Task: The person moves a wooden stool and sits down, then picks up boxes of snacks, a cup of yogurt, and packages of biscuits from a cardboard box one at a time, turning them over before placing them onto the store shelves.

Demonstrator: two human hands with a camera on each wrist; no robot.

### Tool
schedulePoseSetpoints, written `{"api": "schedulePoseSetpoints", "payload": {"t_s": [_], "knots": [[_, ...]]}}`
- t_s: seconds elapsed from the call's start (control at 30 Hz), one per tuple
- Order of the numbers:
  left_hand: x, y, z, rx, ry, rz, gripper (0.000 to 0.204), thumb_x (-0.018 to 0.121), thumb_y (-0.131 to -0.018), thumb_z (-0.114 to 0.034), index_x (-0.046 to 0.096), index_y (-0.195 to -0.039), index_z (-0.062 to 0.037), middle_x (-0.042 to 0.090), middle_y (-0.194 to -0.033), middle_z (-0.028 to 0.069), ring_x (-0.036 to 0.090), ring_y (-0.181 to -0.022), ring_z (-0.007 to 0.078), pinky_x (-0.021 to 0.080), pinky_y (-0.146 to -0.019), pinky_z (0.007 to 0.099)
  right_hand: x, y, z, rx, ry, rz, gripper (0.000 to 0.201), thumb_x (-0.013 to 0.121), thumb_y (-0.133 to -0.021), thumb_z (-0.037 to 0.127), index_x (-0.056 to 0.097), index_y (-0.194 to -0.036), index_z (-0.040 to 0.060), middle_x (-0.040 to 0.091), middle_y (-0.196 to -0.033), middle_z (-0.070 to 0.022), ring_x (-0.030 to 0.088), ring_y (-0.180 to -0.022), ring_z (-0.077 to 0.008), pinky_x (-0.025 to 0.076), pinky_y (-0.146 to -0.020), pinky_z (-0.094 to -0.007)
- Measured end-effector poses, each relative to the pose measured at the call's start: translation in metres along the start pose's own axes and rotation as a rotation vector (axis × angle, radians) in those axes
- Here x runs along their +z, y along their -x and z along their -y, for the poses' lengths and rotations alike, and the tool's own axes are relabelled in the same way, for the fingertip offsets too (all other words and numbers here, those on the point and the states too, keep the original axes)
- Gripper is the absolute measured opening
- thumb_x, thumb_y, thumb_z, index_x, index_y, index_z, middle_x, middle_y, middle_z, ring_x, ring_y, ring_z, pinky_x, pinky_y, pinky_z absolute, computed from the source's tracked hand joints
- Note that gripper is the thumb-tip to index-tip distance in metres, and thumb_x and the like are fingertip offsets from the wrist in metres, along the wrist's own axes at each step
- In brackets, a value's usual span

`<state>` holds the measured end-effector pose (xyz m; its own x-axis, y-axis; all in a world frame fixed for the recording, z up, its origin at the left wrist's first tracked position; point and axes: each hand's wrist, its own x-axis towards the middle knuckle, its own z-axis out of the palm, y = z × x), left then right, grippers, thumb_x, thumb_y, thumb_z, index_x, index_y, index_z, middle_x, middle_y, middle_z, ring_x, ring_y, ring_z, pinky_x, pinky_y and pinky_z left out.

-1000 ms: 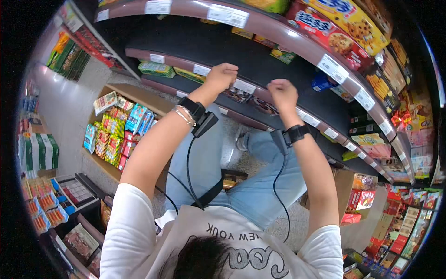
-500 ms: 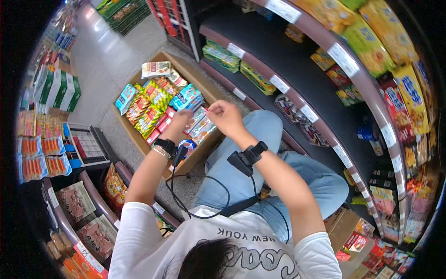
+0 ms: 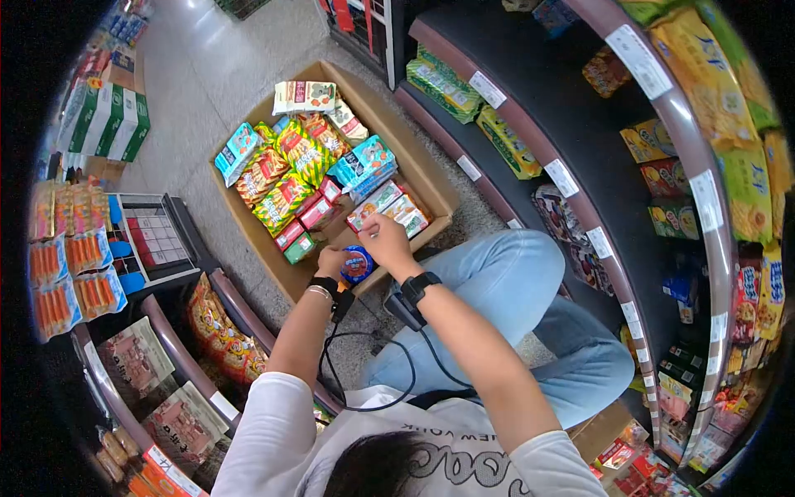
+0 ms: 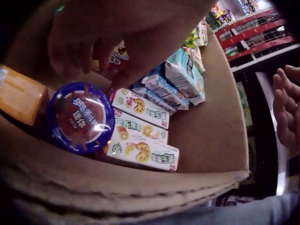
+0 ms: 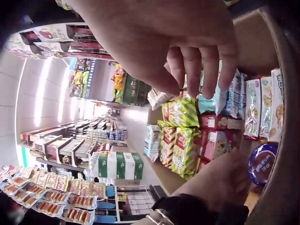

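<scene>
My left hand (image 3: 331, 262) is down inside the cardboard box (image 3: 443, 203), right beside a round blue tub (image 3: 357, 263) with a clear lid. The left wrist view shows its fingers (image 4: 63, 58) hanging loosely down by the rim of the tub, with nothing held between them. My right hand (image 3: 385, 240) hovers over white snack boxes (image 4: 140, 149) at the near corner of the carton. Its fingers (image 5: 208, 70) are loosely bent and hold nothing. Beside the tub lies an orange package (image 4: 23, 96).
Yellow-green striped snack bags (image 3: 302, 153), blue packets (image 3: 364, 163) and red boxes (image 3: 319, 207) fill the carton. Shelves with price tags (image 3: 563, 178) curve along the right. A low shelf of bagged goods (image 3: 224, 323) stands at lower left. My bent knee (image 3: 513, 257) is close to the carton.
My view and both hands have turned left from the shelf to the carton. The left hand has come down beside the blue tub, the right over the white snack boxes.
</scene>
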<state>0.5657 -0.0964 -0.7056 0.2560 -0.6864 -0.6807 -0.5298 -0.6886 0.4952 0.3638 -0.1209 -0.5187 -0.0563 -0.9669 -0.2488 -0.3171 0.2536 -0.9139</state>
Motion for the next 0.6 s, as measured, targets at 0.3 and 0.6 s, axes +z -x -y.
{"api": "schedulePoseSetpoints", "payload": {"t_s": [0.3, 0.6], "knots": [[0.007, -0.044, 0.061, -0.029, -0.396, 0.281, 0.052, 0.072, -0.067, -0.030, 0.062, -0.105, 0.0039, 0.064, -0.104, 0.0224, 0.063, -0.098, 0.0336, 0.051, -0.080, 0.0374, 0.019, -0.009, -0.043, 0.020, 0.009, 0.043, 0.016, 0.064, -0.076, 0.009, 0.059, -0.090, 0.0010, 0.065, -0.077, -0.0123, 0.065, -0.071, -0.0230, 0.051, -0.065, -0.0322], [-0.007, -0.023, 0.031, 0.123, -0.629, 0.284, 0.039, 0.078, -0.066, -0.024, 0.065, -0.090, 0.0035, 0.065, -0.094, 0.0218, 0.065, -0.090, 0.0307, 0.051, -0.073, 0.0374, 0.013, -0.014, -0.051, 0.073, 0.040, 0.012, 0.015, 0.061, -0.076, 0.009, 0.060, -0.088, 0.0008, 0.065, -0.077, -0.0149, 0.064, -0.070, -0.0287, 0.050, -0.064, -0.0356]]}}
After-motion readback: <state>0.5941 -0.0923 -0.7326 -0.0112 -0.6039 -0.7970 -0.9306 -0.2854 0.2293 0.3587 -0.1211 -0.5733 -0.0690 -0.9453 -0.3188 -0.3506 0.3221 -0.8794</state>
